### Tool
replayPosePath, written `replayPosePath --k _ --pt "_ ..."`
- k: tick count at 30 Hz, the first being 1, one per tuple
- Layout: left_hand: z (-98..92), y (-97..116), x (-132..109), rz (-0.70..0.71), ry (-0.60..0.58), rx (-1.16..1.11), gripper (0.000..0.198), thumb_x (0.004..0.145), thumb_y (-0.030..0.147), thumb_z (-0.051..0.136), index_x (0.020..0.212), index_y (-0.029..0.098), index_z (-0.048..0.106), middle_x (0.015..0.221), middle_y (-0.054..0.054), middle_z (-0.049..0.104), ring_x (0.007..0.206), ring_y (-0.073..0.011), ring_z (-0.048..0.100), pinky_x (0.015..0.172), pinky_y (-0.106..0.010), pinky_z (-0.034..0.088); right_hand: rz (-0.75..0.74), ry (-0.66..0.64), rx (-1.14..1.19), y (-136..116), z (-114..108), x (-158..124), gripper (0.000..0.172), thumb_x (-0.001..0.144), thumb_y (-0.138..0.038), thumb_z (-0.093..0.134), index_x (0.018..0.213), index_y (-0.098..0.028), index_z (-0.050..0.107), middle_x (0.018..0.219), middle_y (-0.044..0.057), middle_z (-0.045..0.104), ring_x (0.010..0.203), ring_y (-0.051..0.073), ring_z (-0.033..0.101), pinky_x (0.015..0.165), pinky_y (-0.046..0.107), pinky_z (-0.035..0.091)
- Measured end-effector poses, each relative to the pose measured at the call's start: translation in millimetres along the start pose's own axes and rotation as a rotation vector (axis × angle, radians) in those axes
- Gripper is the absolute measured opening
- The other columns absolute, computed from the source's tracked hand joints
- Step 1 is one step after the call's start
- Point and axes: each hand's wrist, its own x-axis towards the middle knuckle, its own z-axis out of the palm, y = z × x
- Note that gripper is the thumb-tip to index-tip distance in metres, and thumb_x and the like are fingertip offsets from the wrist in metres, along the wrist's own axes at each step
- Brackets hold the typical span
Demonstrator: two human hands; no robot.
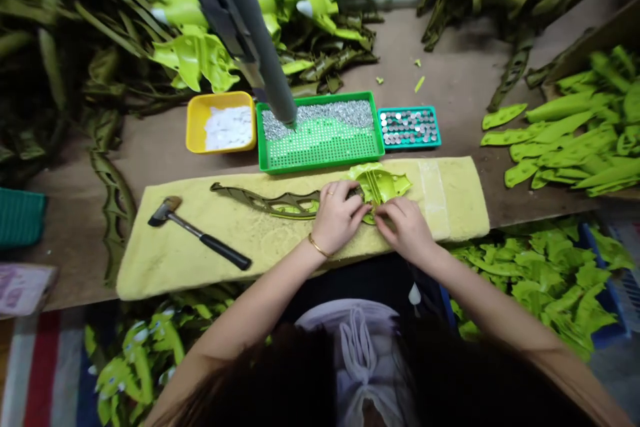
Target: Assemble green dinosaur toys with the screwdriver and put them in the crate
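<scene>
On a folded yellow towel (pixel 450 203), my left hand (pixel 337 219) is closed over the end of a dark olive plastic strip with cut-out openings (pixel 260 203), where it meets a lime-green moulded plastic shell (pixel 383 181). My right hand (pixel 406 230) is closed in a pinch at the shell's near edge, beside the left fingertips. Whatever sits between those fingertips is too small to make out. A hammer (pixel 215 247) with a black handle lies on the towel, left of both hands.
Beyond the towel stand a yellow bin (pixel 193 127) of white pieces, a green tray (pixel 320 163) of small metal parts and a teal tray (pixel 438 140) of round metal discs. A grey pole-like tool (pixel 260 53) hangs above. Green parts (pixel 585 140) are heaped right.
</scene>
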Motion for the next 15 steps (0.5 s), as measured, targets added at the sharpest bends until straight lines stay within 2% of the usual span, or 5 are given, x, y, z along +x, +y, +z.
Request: replayPosePath --k 3,5,7,10,15 --pt "-8.2 2.6 -10.4 0.096 -0.029 0.087 0.022 0.093 0.032 0.055 0.088 0.017 0.070 0.126 -0.013 0.063 0.117 -0.0258 0.057 0.105 -0.045 0.041 -0.017 0.041 0.093 1.9 -16.0 12.0 0.008 0.087 -0.026 0.059 0.087 -0.019 0.055 0.079 0.005 0.063 0.077 0.019 0.057 0.067 0.032 0.043" --pt "-11.1 6.2 -19.6 0.128 -0.038 0.160 0.025 0.094 0.034 0.055 0.105 0.016 0.069 0.136 -0.013 0.059 0.125 -0.0285 0.053 0.110 -0.049 0.036 -0.015 0.124 0.164 10.5 -28.2 44.1 0.010 0.087 -0.030 0.059 0.088 -0.021 0.054 0.076 0.003 0.061 0.073 0.017 0.056 0.066 0.031 0.043" --pt "-11.7 9.4 -27.2 0.129 -0.027 0.211 0.031 0.093 0.036 0.056 0.114 0.015 0.067 0.140 -0.014 0.056 0.129 -0.0310 0.051 0.110 -0.052 0.034 0.048 0.190 0.203 26.1 -32.5 98.6 0.010 0.088 -0.031 0.056 0.087 -0.021 0.054 0.076 0.003 0.060 0.070 0.016 0.054 0.067 0.032 0.043" --pt "-10.7 9.5 -32.7 0.104 -0.003 0.196 0.032 0.092 0.036 0.058 0.114 0.015 0.067 0.140 -0.012 0.057 0.129 -0.0310 0.051 0.111 -0.051 0.034 0.176 0.112 0.203 57.6 -15.2 205.8 0.009 0.084 -0.025 0.057 0.092 -0.020 0.057 0.083 0.005 0.063 0.076 0.017 0.056 0.075 0.035 0.045" --pt "-13.9 0.3 -32.1 0.053 0.033 0.028 0.025 0.093 0.032 0.057 0.112 0.020 0.068 0.137 -0.008 0.060 0.129 -0.0239 0.051 0.113 -0.046 0.034 0.212 0.172 0.170 94.1 39.7 352.0 0.044 0.082 -0.026 0.060 0.123 -0.011 0.052 0.124 0.017 0.059 0.113 0.024 0.055 0.100 0.044 0.041"
